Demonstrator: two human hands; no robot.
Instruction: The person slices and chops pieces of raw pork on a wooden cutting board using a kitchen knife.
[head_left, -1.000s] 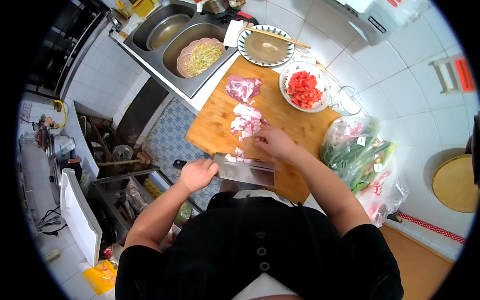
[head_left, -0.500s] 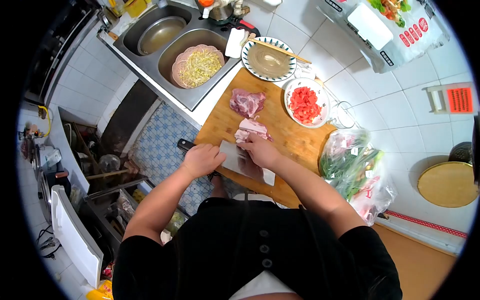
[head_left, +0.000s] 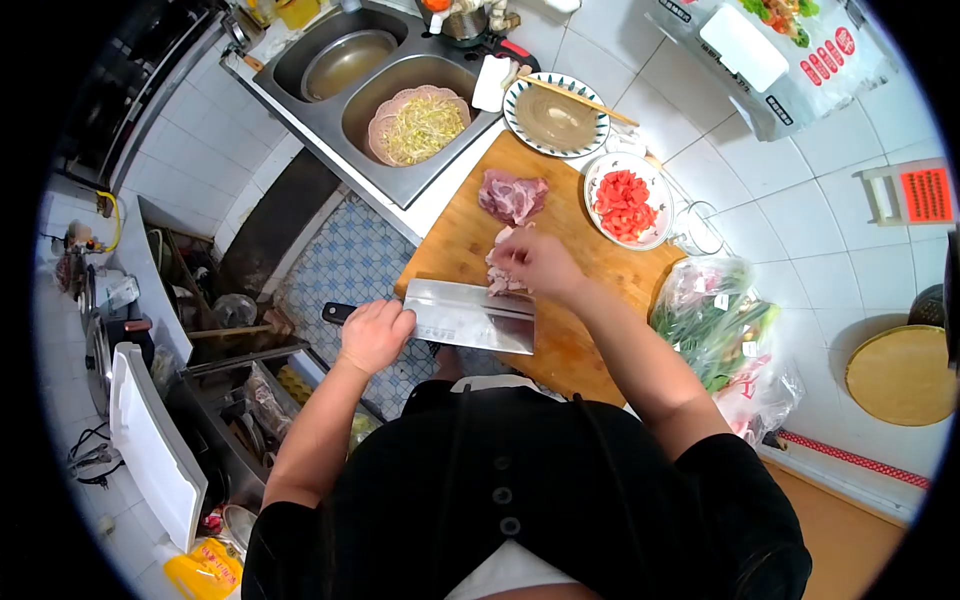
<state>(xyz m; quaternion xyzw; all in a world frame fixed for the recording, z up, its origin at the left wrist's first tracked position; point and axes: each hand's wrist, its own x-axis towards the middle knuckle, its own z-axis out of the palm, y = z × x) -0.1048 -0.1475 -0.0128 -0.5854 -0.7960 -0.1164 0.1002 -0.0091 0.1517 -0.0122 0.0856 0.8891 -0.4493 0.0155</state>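
Observation:
My left hand (head_left: 377, 336) is closed around the black handle end of a cleaver (head_left: 470, 318). The broad steel blade lies flat-side up over the near-left part of the wooden cutting board (head_left: 580, 340). Just beyond the blade, the curled fingers of my right hand (head_left: 542, 264) are on the cut pork (head_left: 505, 278) and partly cover it; a little blur hides exactly how they grip. Farther back on the board sits a larger piece of raw meat (head_left: 513, 196), untouched by either hand.
A bowl of chopped tomato (head_left: 628, 204) stands at the board's right, behind it a plate (head_left: 555, 115) with chopsticks across it. Bagged green vegetables (head_left: 715, 320) lie on the right. In the sink (head_left: 405, 80) is a pink basket of bean sprouts (head_left: 425, 130). Below left, a drawer (head_left: 240, 400) stands open.
My left hand has drawn the cleaver left and toward me, away from the cut pork. My right hand has moved off the blade's side, forward and right, onto the pork. The view has shifted slightly.

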